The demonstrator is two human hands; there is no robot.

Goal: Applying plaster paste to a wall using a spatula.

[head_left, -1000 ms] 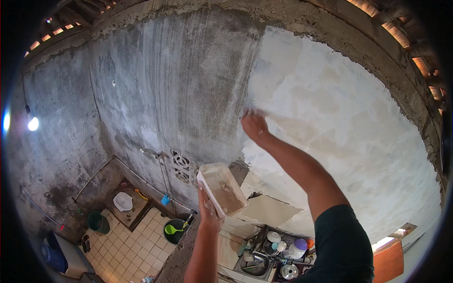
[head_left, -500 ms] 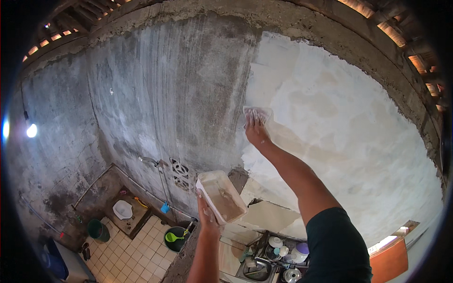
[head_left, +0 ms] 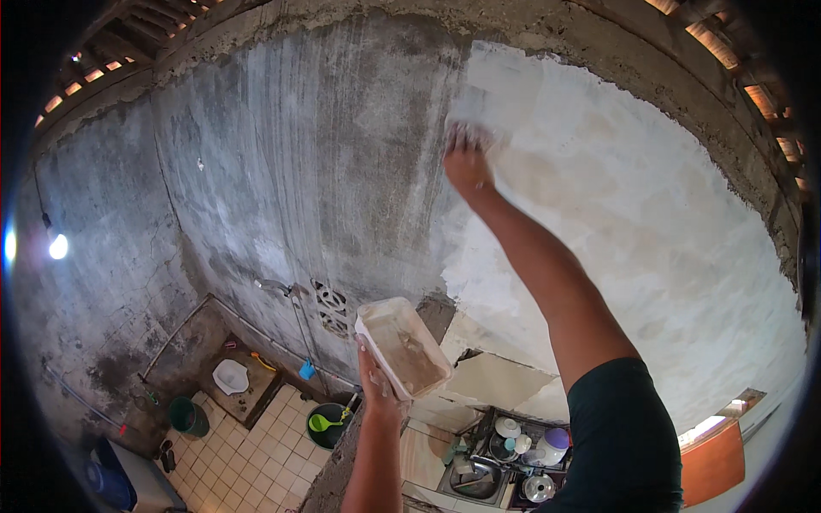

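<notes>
My left hand (head_left: 378,380) grips a white rectangular plastic tub (head_left: 409,389) by its left side and underside. Beige-white paste lines the tub's bottom and walls. High on the wall, my right hand (head_left: 468,158) presses a flat pale spreader (head_left: 481,134) against the surface, its fingers smeared white and a little blurred. That hand is at the border between bare grey cement wall (head_left: 368,137) on the left and the white-coated wall (head_left: 616,188) on the right. Damp beige patches show in the coat.
Below right are a sink (head_left: 477,483) and stacked dishes (head_left: 547,449). A rough wall edge (head_left: 329,479) runs beneath my left arm. Lower left are a squat toilet (head_left: 231,376), a green bucket (head_left: 188,416) and a basin with a green dipper (head_left: 325,422). A lit bulb (head_left: 58,247) hangs at left.
My right hand has slid up the wall with the spreader, along the coat's left border. The tub in my left hand has stayed nearly in place.
</notes>
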